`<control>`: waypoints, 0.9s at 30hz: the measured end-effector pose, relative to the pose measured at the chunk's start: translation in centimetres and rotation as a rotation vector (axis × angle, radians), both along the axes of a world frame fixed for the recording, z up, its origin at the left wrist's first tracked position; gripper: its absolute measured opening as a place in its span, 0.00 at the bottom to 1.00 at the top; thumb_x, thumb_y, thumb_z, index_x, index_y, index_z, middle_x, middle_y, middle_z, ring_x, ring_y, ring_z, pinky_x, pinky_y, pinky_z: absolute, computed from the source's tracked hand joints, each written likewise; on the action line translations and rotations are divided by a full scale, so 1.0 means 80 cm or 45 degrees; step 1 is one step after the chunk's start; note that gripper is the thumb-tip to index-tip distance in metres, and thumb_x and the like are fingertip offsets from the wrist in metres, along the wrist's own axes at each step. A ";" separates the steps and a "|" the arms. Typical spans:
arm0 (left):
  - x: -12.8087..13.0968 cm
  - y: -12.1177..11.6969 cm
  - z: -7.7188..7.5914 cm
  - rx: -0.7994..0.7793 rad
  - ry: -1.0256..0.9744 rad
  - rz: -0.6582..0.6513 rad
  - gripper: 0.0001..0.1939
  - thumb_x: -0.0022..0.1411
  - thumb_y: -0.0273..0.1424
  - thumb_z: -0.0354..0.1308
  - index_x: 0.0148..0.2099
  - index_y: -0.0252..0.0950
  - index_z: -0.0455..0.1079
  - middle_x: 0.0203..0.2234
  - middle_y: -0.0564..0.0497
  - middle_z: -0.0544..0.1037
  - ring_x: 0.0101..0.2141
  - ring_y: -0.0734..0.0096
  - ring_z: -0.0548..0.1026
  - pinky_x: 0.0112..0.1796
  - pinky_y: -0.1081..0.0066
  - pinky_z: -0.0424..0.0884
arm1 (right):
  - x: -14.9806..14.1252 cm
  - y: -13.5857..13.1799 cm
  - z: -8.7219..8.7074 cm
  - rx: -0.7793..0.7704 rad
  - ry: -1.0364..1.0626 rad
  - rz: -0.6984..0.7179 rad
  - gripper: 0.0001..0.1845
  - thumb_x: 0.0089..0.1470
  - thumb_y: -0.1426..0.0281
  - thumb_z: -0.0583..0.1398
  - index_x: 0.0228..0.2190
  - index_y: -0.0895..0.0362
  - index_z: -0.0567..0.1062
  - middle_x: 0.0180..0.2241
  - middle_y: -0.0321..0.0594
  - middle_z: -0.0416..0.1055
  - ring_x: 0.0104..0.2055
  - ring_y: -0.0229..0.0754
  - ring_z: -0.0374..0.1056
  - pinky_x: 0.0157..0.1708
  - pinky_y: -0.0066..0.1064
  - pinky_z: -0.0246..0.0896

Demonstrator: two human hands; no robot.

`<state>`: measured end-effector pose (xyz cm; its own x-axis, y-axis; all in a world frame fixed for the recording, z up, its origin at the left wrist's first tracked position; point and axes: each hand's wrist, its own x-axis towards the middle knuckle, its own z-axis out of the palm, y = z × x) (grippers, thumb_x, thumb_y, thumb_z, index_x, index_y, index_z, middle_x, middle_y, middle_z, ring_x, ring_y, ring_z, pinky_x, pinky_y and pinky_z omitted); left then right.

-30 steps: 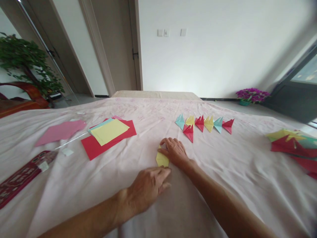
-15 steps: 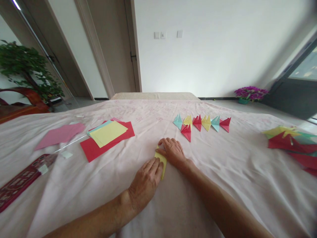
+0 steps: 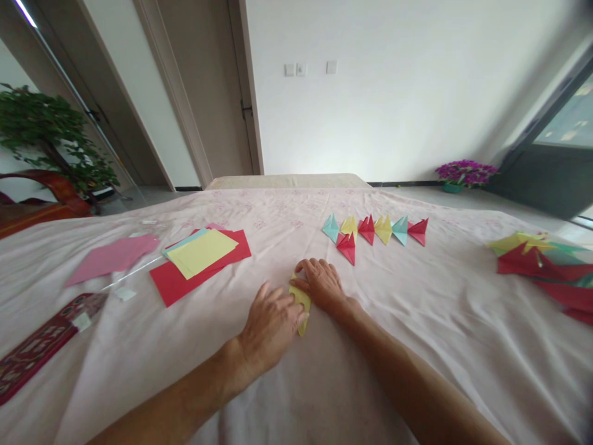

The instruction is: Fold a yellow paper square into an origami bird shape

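Lying at six o'clock of the view's middle, the folded yellow paper (image 3: 302, 298) is resting on the cloth-covered surface (image 3: 315, 389). The right hand (image 3: 322, 281) is covering its one o'clock end; whether it is pinching, I cannot tell. The left hand (image 3: 273, 321) is spreading its fingers over the eight o'clock side, not gripping. Being probably light and easily creased, the paper is needing gentle fingertips along its edges.

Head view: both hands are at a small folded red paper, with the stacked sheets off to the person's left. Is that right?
Not quite: the folded paper is yellow, not red, as the head view shows. The left hand and right hand are at it, and the stacked sheets lie left.
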<state>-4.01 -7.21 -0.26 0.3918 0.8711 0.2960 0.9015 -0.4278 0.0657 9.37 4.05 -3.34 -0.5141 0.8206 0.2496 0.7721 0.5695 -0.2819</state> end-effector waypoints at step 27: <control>0.024 -0.004 -0.023 -0.076 -0.223 0.189 0.13 0.66 0.30 0.49 0.50 0.33 0.67 0.45 0.42 0.76 0.48 0.58 0.74 0.51 0.59 0.69 | 0.025 -0.077 0.035 -0.169 -0.096 -0.099 0.14 0.54 0.78 0.52 0.39 0.57 0.74 0.41 0.48 0.70 0.44 0.49 0.64 0.37 0.34 0.54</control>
